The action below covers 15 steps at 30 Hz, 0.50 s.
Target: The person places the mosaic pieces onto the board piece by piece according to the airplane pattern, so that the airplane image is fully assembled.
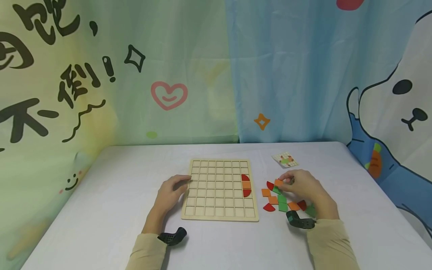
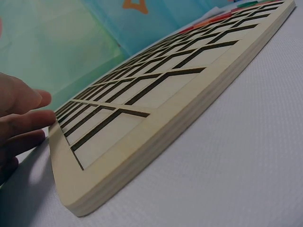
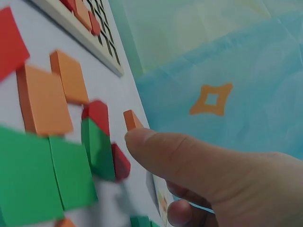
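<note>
A wooden grid board (image 1: 220,218) lies flat on the white table. Down its right side sit a red sector piece (image 1: 245,177), an orange square (image 1: 246,185) and a second red sector (image 1: 247,193). My left hand (image 1: 169,193) rests at the board's left edge, its fingertips (image 2: 45,117) right at the rim in the left wrist view. To the right of the board, my right hand (image 1: 305,186) pinches an orange square piece (image 3: 132,119) by thumb and fingers. It hovers over loose pieces: green squares (image 1: 282,207), orange squares (image 1: 266,192) and red sectors (image 1: 269,207).
A small printed pattern card (image 1: 285,159) lies behind the loose pieces. Black wrist cameras (image 1: 173,237) are strapped to both wrists. A printed curtain (image 1: 202,75) hangs behind the table (image 1: 216,247).
</note>
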Tool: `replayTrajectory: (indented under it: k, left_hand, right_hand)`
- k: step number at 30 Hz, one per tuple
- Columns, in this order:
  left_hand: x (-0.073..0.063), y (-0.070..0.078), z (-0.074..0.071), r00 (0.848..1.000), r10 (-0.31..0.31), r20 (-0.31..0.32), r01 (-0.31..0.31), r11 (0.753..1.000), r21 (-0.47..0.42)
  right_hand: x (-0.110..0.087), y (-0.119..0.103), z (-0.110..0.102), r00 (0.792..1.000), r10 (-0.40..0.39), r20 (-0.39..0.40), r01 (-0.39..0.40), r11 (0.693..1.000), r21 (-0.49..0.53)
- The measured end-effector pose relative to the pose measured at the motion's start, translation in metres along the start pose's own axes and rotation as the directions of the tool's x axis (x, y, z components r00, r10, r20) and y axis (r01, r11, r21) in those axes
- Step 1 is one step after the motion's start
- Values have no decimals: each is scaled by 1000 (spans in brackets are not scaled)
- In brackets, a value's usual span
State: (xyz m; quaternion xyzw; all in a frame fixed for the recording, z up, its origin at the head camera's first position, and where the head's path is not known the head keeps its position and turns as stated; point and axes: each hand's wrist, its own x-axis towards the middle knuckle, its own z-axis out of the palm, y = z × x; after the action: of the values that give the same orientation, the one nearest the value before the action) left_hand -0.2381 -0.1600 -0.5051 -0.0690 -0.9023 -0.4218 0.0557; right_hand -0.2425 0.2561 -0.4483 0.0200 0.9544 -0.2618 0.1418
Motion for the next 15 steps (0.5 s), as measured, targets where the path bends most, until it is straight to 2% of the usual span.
replayTrajectory:
  k: [7, 15]
  left_hand:
    - [0, -1, 0, 1000, 13, -3, -13, 1000, 6]
    - [1, 0, 0, 1000, 8, -4, -8, 1000, 2]
  right_hand:
    - [1, -19, 8, 990, -133, -41, 130, 989, -64]
    - [0, -38, 16, 980, -196, -41, 193, 978, -75]
